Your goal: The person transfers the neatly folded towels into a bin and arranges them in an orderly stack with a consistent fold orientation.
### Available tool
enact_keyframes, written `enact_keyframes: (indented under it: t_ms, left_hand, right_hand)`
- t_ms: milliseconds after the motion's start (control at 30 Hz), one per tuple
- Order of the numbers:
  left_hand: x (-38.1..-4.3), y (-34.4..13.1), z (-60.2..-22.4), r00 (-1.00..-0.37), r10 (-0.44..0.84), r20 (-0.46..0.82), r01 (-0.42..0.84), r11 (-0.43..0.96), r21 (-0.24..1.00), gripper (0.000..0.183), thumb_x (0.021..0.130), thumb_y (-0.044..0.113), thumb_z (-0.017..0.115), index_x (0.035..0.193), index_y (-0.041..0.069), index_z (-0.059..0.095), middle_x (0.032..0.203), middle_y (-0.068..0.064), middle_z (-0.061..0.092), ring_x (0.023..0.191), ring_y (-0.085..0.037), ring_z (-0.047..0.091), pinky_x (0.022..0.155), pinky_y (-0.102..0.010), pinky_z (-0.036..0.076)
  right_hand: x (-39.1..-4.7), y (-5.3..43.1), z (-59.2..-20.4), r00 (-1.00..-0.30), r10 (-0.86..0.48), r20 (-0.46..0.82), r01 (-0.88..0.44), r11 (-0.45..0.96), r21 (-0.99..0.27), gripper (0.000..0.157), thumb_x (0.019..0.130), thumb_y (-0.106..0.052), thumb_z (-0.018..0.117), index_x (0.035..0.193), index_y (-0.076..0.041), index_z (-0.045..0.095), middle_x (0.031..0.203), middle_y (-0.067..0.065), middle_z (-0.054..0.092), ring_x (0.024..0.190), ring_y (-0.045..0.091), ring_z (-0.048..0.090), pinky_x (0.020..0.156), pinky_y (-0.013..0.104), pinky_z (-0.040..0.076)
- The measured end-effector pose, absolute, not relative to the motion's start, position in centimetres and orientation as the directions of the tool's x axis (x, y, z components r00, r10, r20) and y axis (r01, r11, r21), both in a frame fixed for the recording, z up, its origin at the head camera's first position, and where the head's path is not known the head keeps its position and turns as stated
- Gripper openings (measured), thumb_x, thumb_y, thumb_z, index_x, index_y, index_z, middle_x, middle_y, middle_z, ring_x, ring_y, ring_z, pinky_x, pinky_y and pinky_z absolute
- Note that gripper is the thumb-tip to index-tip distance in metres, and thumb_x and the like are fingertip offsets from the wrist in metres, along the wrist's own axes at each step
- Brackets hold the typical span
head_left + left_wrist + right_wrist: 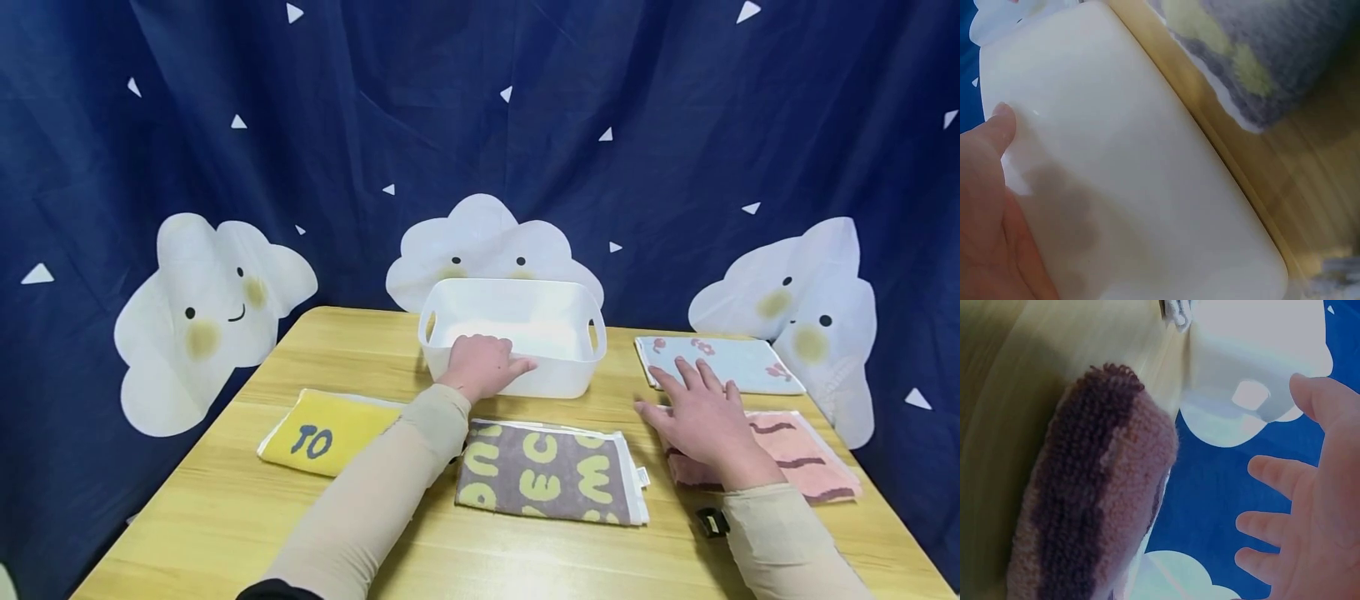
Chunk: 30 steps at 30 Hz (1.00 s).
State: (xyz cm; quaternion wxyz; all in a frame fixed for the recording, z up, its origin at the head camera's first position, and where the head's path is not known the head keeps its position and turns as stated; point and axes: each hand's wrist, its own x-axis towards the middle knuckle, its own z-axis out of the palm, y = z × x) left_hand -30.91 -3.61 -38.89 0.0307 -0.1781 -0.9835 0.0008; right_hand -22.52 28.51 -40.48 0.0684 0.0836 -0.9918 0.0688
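A white plastic basket with handle holes stands at the back middle of the table. My left hand grips its near rim, fingers over the edge; in the left wrist view the thumb lies at the rim above the smooth wall. My right hand, fingers spread and holding nothing, is over a folded pink towel with dark wavy stripes. Beyond its fingertips lies a folded light blue towel with pink flowers. In the right wrist view the pink towel is beside the hand.
A folded grey-brown towel with yellow letters lies in front of the basket. At left is a folded yellow towel marked "TO", partly hidden by my left arm. A dark blue curtain with clouds hangs behind the wooden table.
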Motion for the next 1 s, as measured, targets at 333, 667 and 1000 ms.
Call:
enact_keyframes:
  t_ms: [333,667,1000]
  left_hand:
    - [-30.6,-2.8,-39.0,-0.934,0.352,0.058,0.352,0.936,-0.006,0.063,0.086,0.074,0.028,0.088,0.020,0.060,0.074,0.001,0.057,0.074,-0.023,0.059,0.065,-0.039,0.044]
    - [-30.8,-2.0,-38.9,-0.931,0.358,0.069,0.358,0.934,-0.016,0.064,0.086,0.074,0.026,0.087,0.020,0.060,0.074,0.000,0.057,0.073,-0.024,0.059,0.064,-0.039,0.043]
    - [-30.9,-1.3,-38.8,-0.913,0.400,0.084,0.398,0.917,-0.041,0.060,0.088,0.071,0.027,0.089,0.020,0.059,0.077,0.002,0.058,0.075,-0.022,0.058,0.065,-0.039,0.043]
  right_hand:
    - [-22.4,28.6,-40.5,-0.980,-0.157,0.124,-0.172,0.977,-0.123,0.085,0.083,-0.076,0.032,0.143,-0.016,0.039,0.147,0.027,0.024,0.133,0.051,0.011,0.093,0.074,0.005]
    - [-22.3,28.8,-40.4,-0.980,-0.155,0.122,-0.170,0.977,-0.130,0.084,0.084,-0.075,0.033,0.143,-0.016,0.038,0.147,0.027,0.023,0.133,0.051,0.010,0.093,0.074,0.006]
    - [-22.4,29.0,-40.4,-0.980,-0.155,0.126,-0.170,0.978,-0.121,0.085,0.083,-0.076,0.033,0.143,-0.016,0.038,0.147,0.027,0.023,0.133,0.051,0.011,0.093,0.074,0.005]
